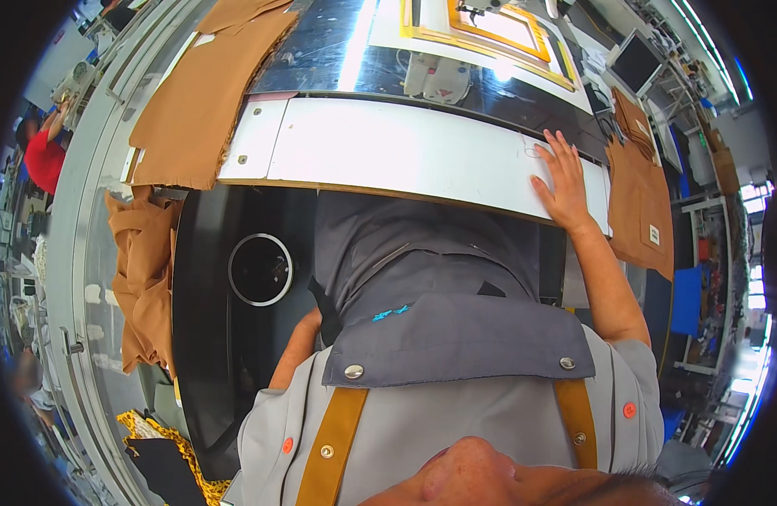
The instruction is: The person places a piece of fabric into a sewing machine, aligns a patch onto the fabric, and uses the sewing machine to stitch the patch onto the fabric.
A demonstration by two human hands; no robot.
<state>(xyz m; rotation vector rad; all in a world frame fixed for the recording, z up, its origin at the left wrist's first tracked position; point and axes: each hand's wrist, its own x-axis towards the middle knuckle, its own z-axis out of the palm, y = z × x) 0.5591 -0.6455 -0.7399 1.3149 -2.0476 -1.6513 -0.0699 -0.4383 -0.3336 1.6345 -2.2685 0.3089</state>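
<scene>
While our right hand (pixel 561 181) rests palm-down near the right end of the white bench (pixel 388 152), fingers spread and gripping nothing, our left hand is hidden past the grey fabric apron (pixel 456 337), so we cannot tell its state. We judge that no piece is being worked. The bench is smooth and flat, a thin, curly thread (pixel 532 153) beside our fingertips. Below its left end hangs crumpled brown cloth (pixel 144 278); at that end lie flat, frayed panels (pixel 199 101). By its right end are brown pieces (pixel 642 198), one with a pale label (pixel 654 234); which lot is done and which is left, we cannot tell. Beyond the bench lies a rectangular orange frame (pixel 539 42).
</scene>
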